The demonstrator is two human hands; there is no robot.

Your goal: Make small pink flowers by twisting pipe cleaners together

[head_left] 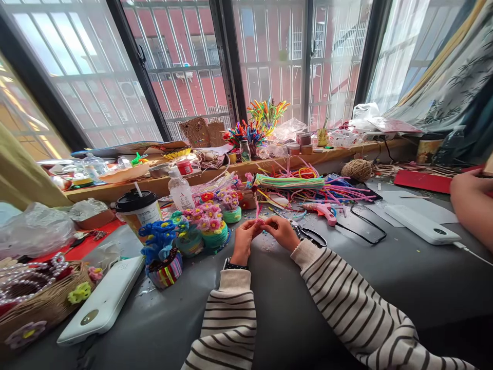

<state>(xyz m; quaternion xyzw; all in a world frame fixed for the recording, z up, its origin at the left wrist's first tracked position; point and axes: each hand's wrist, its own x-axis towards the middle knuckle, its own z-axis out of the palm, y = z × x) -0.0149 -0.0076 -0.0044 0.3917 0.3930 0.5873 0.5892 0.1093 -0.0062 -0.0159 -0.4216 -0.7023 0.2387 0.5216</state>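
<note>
My left hand [245,238] and my right hand [282,231] meet above the grey table, fingertips pinched together around a pink pipe cleaner [258,209]. One end of it stands up between the fingers; the part inside the pinch is mostly hidden. Just left of my left hand are small pots of pipe-cleaner flowers, among them a pink bunch [210,218] in a teal pot and a blue bunch [159,239] in a striped pot. Black-handled scissors [314,235] lie beside my right hand. Beyond them rests a pink glue gun [323,211] with a black cable.
Bundles of pipe cleaners [290,181] lie behind my hands. At left stand a lidded drink cup [140,208], a clear bottle [180,190] and a white power bank [103,303]. Another white power bank [421,224] lies at right, near another person's arm [472,205].
</note>
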